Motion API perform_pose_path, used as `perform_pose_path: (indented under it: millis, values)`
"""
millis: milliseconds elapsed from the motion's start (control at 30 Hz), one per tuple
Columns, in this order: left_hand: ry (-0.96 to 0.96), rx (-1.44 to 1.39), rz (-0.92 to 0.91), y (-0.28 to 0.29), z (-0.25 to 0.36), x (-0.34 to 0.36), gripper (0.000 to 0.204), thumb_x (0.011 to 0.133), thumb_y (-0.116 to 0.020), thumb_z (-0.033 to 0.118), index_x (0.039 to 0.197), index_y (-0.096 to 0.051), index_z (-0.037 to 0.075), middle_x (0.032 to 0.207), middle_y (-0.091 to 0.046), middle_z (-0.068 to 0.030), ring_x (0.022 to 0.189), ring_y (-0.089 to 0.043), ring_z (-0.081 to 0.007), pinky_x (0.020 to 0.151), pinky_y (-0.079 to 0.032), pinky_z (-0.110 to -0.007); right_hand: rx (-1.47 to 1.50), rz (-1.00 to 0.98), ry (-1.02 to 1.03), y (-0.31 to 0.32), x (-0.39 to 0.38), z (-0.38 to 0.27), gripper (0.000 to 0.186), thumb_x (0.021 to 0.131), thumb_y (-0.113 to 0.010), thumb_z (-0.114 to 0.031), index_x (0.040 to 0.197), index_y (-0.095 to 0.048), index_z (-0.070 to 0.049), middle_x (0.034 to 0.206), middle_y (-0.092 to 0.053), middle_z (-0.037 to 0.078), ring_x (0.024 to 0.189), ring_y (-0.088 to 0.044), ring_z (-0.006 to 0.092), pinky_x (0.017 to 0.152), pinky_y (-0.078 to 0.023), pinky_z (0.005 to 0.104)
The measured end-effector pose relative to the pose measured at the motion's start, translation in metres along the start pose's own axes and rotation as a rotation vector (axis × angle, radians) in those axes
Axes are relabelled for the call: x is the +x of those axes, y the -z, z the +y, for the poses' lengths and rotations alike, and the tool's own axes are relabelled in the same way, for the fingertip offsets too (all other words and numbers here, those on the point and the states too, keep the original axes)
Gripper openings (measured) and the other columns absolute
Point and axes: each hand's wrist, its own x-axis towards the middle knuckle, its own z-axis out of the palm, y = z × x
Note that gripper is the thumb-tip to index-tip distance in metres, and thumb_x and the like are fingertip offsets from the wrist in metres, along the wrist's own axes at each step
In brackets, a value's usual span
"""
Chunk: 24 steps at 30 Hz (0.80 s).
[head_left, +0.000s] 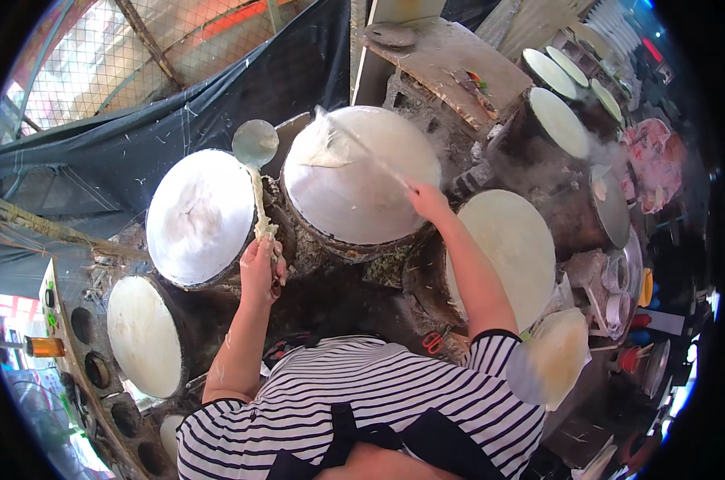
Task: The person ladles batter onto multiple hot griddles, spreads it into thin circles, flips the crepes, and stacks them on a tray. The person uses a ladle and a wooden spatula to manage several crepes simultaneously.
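Observation:
My left hand (pixel 260 270) is closed round the handle of a ladle, whose shaft is caked with pale batter. The ladle's round metal bowl (pixel 255 143) sits between two round griddles. To its left is a shiny griddle (pixel 198 216) with a faint brownish mark at its centre. My right hand (pixel 428 202) grips a long thin spatula (pixel 366 148), slanting across the far middle griddle (pixel 362 204). Near the spatula's far end, a thin pale sheet of batter (pixel 318 144) lies bunched at that griddle's upper left.
More round griddles stand around me: one at lower left (pixel 142 336), one under my right forearm (pixel 510 248), several steaming at far right (pixel 558 120). Red-handled scissors (pixel 433 342) lie near my waist. A board (pixel 450 60) spans the back, beside a dark tarp (pixel 218 104).

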Motion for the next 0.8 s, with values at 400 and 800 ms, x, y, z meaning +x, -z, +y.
perform_pose_path:
  millis: [400, 800]
  values:
    - [-0.007, 0.003, 0.068, 0.005, 0.008, -0.006, 0.023, 0.094, -0.048, 0.024, 0.082, -0.048, 0.005, 0.067, -0.049, -0.0021, 0.039, -0.041, -0.0085, 0.030, -0.035, -0.022, 0.336, -0.375, 0.124, 0.027, 0.038, 0.040, 0.036, 0.080, -0.051, -0.016, 0.115, -0.060, -0.012, 0.083, -0.064, 0.008, 0.076, -0.057, 0.0142, 0.069, -0.044, 0.0317]
    - [-0.018, 0.016, 0.116, 0.026, 0.002, -0.037, 0.020, 0.094, -0.047, 0.022, 0.085, -0.049, 0.004, 0.071, -0.051, -0.0035, 0.040, -0.042, -0.0094, 0.030, -0.036, -0.023, 0.139, -0.603, 0.244, 0.065, 0.073, 0.034, 0.036, 0.075, -0.058, -0.018, 0.110, -0.063, -0.009, 0.082, -0.063, 0.001, 0.072, -0.054, 0.0101, 0.066, -0.044, 0.0269]
